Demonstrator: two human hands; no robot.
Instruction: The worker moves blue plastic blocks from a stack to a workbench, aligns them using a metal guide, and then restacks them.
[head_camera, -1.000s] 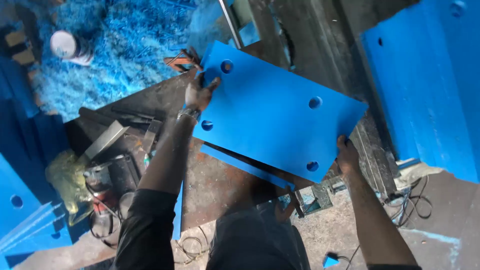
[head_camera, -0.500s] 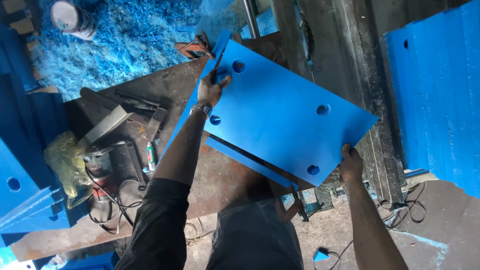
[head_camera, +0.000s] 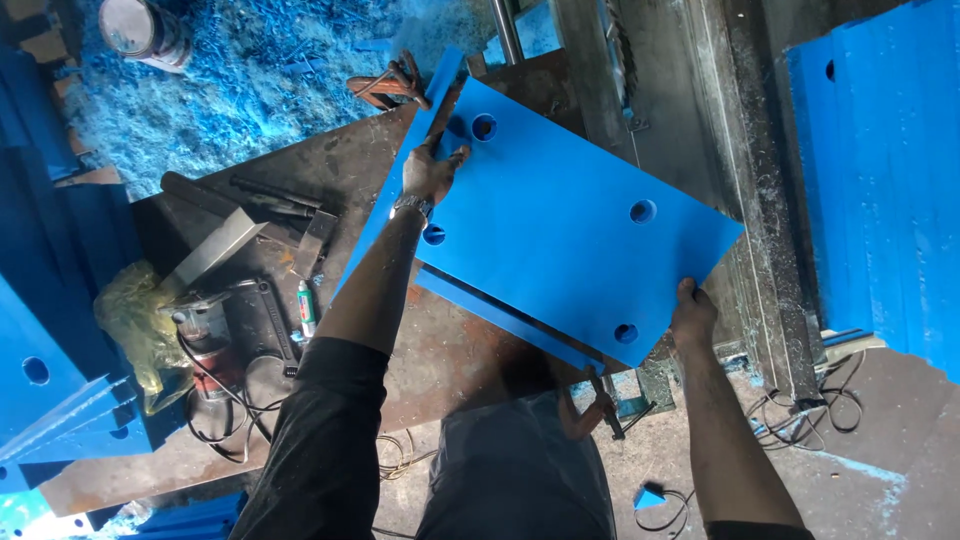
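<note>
A large blue rectangular plate (head_camera: 560, 220) with a round hole near each corner is held tilted above a rusty metal workbench (head_camera: 340, 190). My left hand (head_camera: 430, 168) grips the plate's far left edge, beside a corner hole. My right hand (head_camera: 692, 312) holds the near right corner from below. A second blue plate (head_camera: 500, 318) lies under it on the bench, only its near edge showing.
On the bench's left lie a small power tool (head_camera: 205, 325) with a black cable, metal bars (head_camera: 240, 195), a small tube (head_camera: 306, 305) and a yellow bag (head_camera: 135, 315). Blue shavings (head_camera: 250, 70) cover the floor beyond. More blue plates (head_camera: 885, 170) stand at right and stack at left (head_camera: 50, 380).
The plate and both hands have shifted slightly right and toward me in the view. Both grips stay the same.
</note>
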